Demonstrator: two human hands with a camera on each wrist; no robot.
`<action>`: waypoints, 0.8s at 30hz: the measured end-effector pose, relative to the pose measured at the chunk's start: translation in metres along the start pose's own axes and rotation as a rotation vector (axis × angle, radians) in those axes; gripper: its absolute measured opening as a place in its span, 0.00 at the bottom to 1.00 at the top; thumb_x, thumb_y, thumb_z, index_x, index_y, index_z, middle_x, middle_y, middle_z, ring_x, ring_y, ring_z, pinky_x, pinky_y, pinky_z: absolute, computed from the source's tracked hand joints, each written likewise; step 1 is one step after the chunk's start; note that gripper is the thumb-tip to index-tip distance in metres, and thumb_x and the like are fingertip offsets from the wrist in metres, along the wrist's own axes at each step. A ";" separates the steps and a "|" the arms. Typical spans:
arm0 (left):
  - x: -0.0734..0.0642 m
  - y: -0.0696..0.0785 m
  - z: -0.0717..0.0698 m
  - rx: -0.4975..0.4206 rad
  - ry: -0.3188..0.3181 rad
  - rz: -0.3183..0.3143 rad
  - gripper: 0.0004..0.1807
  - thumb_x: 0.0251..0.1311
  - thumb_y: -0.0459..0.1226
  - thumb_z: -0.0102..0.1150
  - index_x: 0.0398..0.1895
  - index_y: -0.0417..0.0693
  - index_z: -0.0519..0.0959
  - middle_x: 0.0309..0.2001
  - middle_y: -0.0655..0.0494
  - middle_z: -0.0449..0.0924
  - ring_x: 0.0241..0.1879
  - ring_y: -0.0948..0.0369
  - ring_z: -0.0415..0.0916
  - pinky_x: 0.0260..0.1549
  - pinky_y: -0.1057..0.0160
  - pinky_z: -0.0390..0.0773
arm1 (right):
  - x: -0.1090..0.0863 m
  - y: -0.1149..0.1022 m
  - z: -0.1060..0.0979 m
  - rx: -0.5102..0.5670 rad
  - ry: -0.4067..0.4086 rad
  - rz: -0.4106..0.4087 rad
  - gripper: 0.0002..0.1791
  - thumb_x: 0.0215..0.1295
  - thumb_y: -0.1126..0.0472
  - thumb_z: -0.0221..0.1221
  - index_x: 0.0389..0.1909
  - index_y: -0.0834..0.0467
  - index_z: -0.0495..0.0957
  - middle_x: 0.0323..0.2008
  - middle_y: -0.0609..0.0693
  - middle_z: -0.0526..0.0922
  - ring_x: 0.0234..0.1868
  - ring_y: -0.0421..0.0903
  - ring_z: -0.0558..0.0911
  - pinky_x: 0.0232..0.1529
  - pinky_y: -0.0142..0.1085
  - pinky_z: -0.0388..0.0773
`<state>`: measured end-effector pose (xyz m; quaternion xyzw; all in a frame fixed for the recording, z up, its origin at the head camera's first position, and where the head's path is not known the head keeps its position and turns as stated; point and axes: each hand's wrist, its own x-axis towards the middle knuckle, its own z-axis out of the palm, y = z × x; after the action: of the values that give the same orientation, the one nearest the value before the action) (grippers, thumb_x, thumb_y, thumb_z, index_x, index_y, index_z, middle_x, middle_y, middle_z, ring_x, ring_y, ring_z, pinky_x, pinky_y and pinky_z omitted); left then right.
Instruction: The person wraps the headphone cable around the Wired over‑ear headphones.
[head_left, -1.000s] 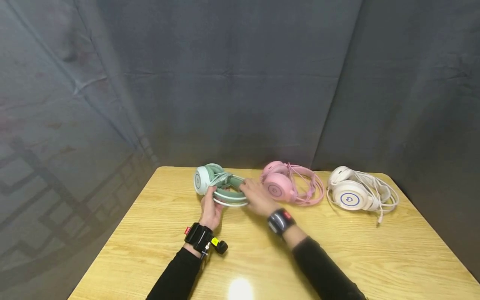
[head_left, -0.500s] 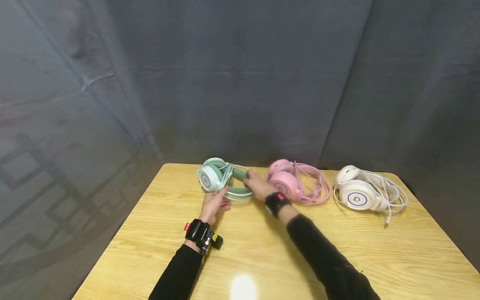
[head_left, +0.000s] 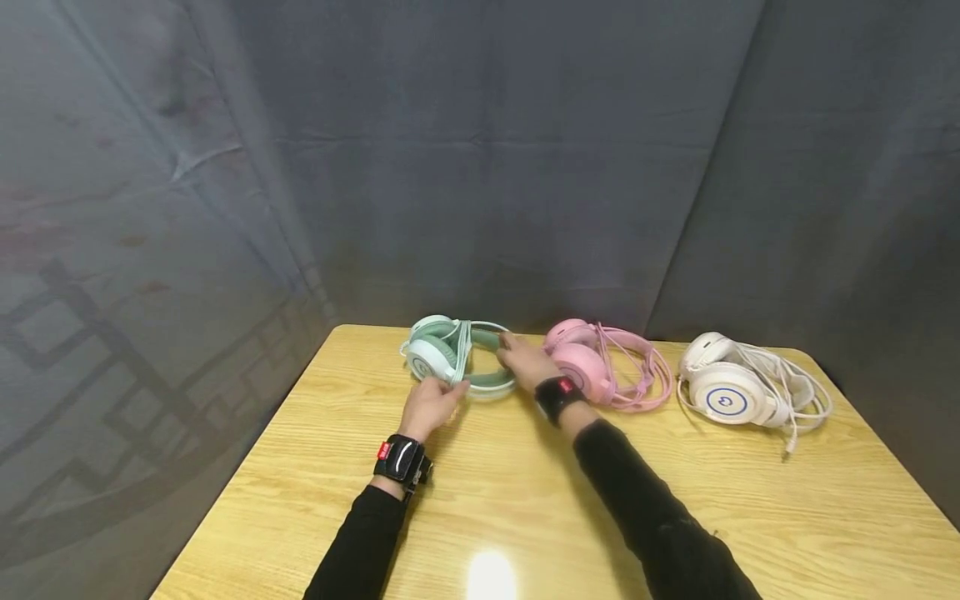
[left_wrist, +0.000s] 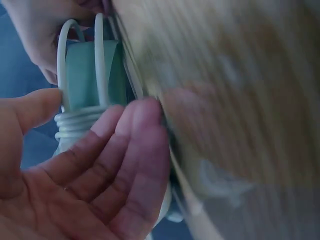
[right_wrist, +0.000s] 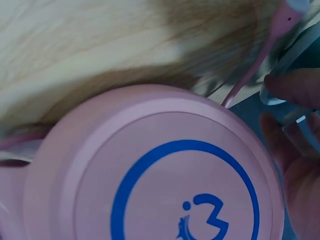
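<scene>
Mint-green and white headphones (head_left: 431, 353) lie near the table's back edge, cable wound round their middle. My left hand (head_left: 429, 407) is at their near side, by the ear cup and wound cable. The left wrist view shows its fingers (left_wrist: 142, 150) nearly straight, thumb apart, on either side of the cable coils (left_wrist: 77, 120). My right hand (head_left: 527, 360) pinches the curved end of the headband; part of the band is hidden behind it. In the right wrist view, thumb and finger close at the pale band end (right_wrist: 272, 97).
Pink headphones (head_left: 581, 367) lie just right of the green pair, close beside my right hand. White headphones (head_left: 727, 402) with a bundled cable lie farther right. A grey curtain (head_left: 480, 167) stands behind the wooden table (head_left: 450, 500).
The green headphones have come down from a tilted hold to lie flat on the table. My left hand has turned palm down at their near side; the right stays at the headband.
</scene>
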<state>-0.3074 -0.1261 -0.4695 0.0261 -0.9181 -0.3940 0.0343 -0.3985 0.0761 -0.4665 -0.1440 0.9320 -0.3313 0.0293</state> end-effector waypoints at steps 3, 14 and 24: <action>-0.001 0.003 -0.001 0.102 0.034 0.060 0.28 0.62 0.55 0.59 0.09 0.53 0.67 0.11 0.62 0.63 0.13 0.61 0.61 0.13 0.63 0.59 | -0.003 0.002 -0.001 -0.167 0.004 -0.127 0.24 0.68 0.56 0.54 0.65 0.53 0.71 0.72 0.53 0.65 0.71 0.56 0.66 0.69 0.55 0.64; 0.000 0.001 -0.003 0.269 0.069 0.190 0.26 0.62 0.50 0.61 0.09 0.51 0.68 0.11 0.60 0.62 0.14 0.60 0.63 0.14 0.62 0.60 | -0.032 0.000 -0.002 -0.523 0.056 -0.464 0.30 0.59 0.72 0.59 0.65 0.63 0.71 0.70 0.63 0.65 0.70 0.61 0.66 0.69 0.54 0.64; -0.006 -0.008 -0.009 0.466 0.118 0.375 0.18 0.60 0.47 0.64 0.15 0.52 0.76 0.14 0.58 0.71 0.19 0.56 0.74 0.18 0.58 0.69 | -0.098 0.005 -0.021 -0.322 0.212 -0.470 0.22 0.62 0.65 0.62 0.58 0.66 0.76 0.61 0.65 0.74 0.63 0.60 0.74 0.67 0.51 0.68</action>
<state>-0.3003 -0.1378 -0.4694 -0.1135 -0.9690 -0.1573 0.1530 -0.3090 0.1212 -0.4576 -0.3233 0.9114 -0.1904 -0.1689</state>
